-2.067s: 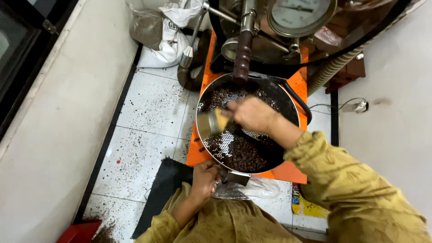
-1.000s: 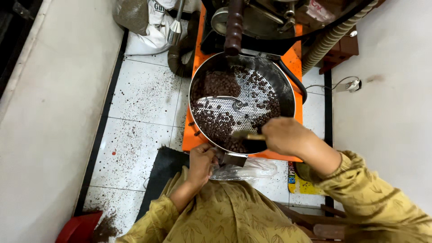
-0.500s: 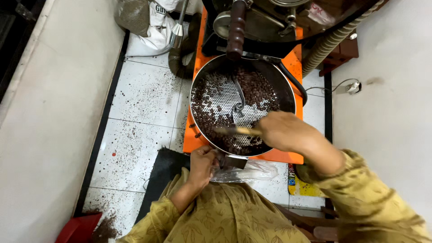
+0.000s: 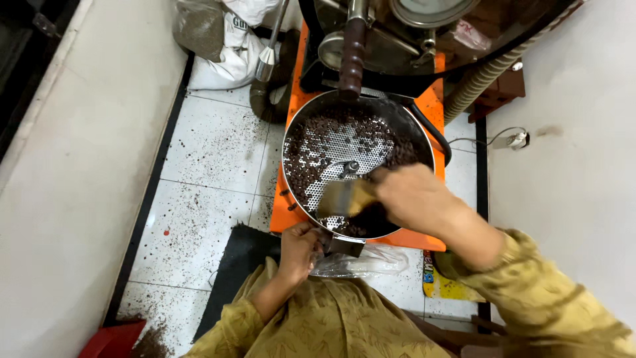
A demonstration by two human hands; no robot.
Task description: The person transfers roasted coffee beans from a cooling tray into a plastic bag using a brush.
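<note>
A round perforated metal tray (image 4: 291, 142) holds dark roasted beans (image 4: 318, 129) on an orange machine base (image 4: 434, 106). My right hand (image 4: 414, 195) is over the tray's near right side, closed on a flat brush (image 4: 341, 197) that points left across the beans. My left hand (image 4: 298, 248) is below the tray's front rim, gripping the mouth of a clear plastic bag (image 4: 361, 262) by the tray's small metal outlet. Olive sleeves cover both arms.
A roaster body with a round gauge (image 4: 430, 10) and a brown handle (image 4: 351, 50) stands behind the tray. A ribbed hose (image 4: 483, 73) runs off right. White sacks (image 4: 225, 46) lie at the back left. Spilled beans dot the white floor tiles (image 4: 205, 172). A black mat (image 4: 235, 265) lies underfoot.
My right hand has swept the brush from the tray's far left round to the near side, pushing beans around. The view has shifted. My left hand stays at the bag.
</note>
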